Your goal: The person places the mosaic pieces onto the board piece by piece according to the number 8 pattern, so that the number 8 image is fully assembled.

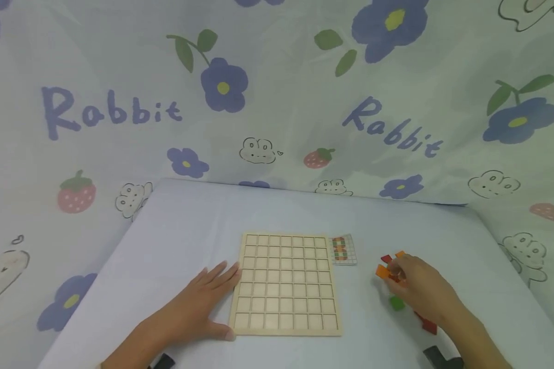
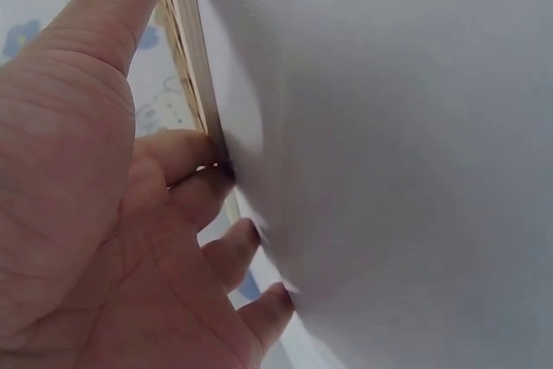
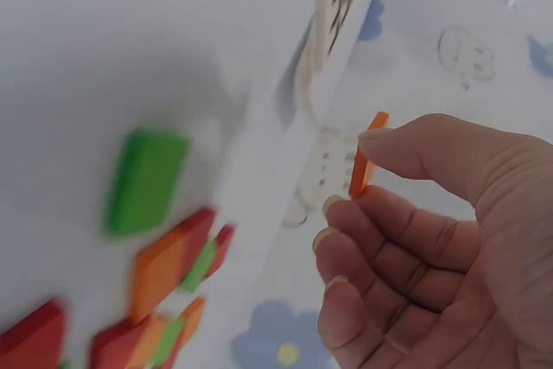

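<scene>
A pale wooden grid board [image 1: 286,284] lies on the white table. My left hand [image 1: 196,305] rests along the board's left edge, fingers spread and thumb near its lower left corner; the left wrist view shows the fingertips [image 2: 276,295] down at the table beside the rim. On the right, my right hand [image 1: 420,284] pinches an orange tile [image 3: 367,155] between thumb and index finger, the other fingers curled in below. Under and around that hand lie loose tiles: a green tile [image 1: 396,303], a red tile [image 1: 429,326] and several others in red, orange and green, partly hidden by the hand.
A small pattern card [image 1: 343,249] with a coloured grid lies against the board's upper right edge. Behind the table hangs a white curtain [image 1: 277,102] printed with flowers, rabbits and strawberries. A dark strap piece [image 1: 438,357] shows by the right wrist.
</scene>
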Motion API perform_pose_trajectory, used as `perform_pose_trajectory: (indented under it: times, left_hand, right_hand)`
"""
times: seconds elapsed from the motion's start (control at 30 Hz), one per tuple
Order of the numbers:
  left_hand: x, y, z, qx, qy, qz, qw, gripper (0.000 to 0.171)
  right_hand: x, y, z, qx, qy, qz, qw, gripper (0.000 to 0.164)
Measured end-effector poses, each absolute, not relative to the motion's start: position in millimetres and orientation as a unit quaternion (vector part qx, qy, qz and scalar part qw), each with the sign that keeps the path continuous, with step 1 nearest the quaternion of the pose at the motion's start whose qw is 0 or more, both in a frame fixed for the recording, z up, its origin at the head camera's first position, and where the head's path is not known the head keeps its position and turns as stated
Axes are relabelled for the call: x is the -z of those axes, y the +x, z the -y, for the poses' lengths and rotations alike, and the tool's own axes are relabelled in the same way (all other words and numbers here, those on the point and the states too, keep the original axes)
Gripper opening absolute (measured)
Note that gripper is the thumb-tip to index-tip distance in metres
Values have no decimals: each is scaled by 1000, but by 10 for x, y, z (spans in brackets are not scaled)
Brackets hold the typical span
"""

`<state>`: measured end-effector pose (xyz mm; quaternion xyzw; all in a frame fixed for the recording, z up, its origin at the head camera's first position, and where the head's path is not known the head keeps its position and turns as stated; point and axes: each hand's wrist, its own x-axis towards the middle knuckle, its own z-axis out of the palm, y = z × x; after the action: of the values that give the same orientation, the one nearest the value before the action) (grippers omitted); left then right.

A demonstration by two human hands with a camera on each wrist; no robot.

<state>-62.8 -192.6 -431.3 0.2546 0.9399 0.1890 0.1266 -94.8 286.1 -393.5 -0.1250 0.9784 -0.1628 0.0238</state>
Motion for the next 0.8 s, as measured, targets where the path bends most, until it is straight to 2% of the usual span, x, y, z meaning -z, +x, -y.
perform_pose_trajectory:
  times: [0.2,0.57,0.8]
  left_hand:
    - [4291,-664,1898,-198,248,-938,137,120]
    - [4292,-657,1910,-192,251,-940,129,120]
    - [4307,-660,1911,-191,257,-939,127,120]
  right_hand:
    - [3861,-1304,-2397,155,-199,-968,7,22]
    - [3903,-1939,-1597,162,-291,-940,68,21]
    - [4026,-2158,-1296,164,-306,-932,103,23]
